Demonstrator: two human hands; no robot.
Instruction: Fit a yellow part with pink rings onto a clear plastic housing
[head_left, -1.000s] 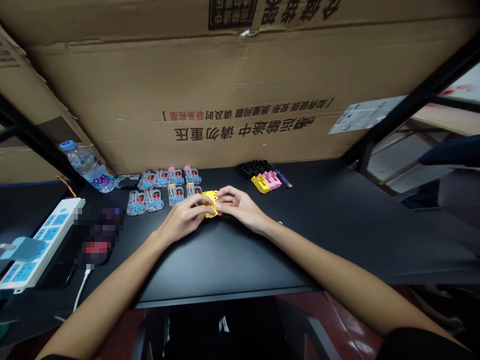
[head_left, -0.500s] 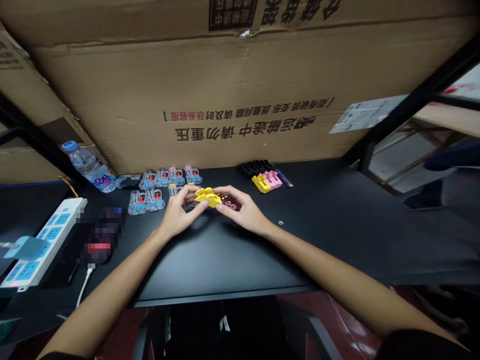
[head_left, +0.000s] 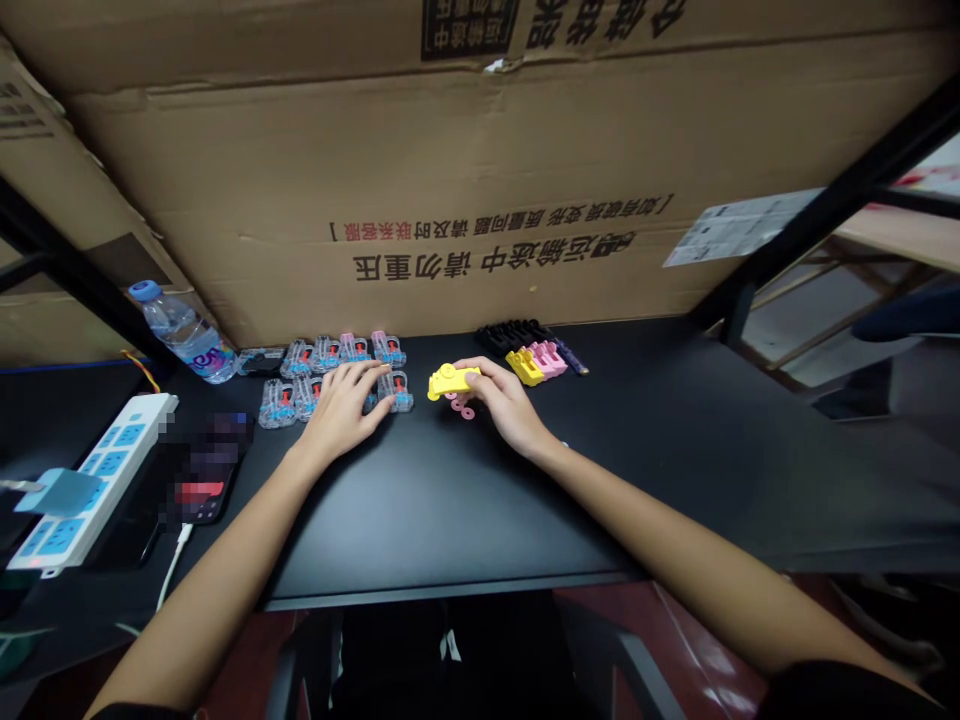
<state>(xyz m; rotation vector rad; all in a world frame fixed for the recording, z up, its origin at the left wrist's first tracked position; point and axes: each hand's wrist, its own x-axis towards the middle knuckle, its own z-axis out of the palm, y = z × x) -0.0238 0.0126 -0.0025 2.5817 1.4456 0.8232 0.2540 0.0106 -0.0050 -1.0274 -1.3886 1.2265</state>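
Between the thumb and fingers of my right hand (head_left: 504, 402) is a yellow plastic piece (head_left: 454, 379), held just above the table. Small pink rings (head_left: 467, 412) lie beneath it. My left hand (head_left: 341, 408) reaches over the clear plastic cases with blue and red parts, fingers bent forward and thumb apart. A clear case (head_left: 395, 390) shows beside its thumb; whether the fingertips touch a case is hard to tell. More clear cases (head_left: 278, 403) stand left of this hand, some with pink tops (head_left: 379, 343).
Yellow parts (head_left: 524, 367), pink parts (head_left: 548, 360) and black parts (head_left: 513, 333) sit at the back, right of centre. A water bottle (head_left: 184, 332), power strip (head_left: 97, 478) and phone (head_left: 214, 468) are on the left. A cardboard box (head_left: 480, 160) stands behind.
My left hand has let go of the yellow piece and moved left to the clear cases. My right hand has shifted slightly right with the yellow piece, which is now turned.
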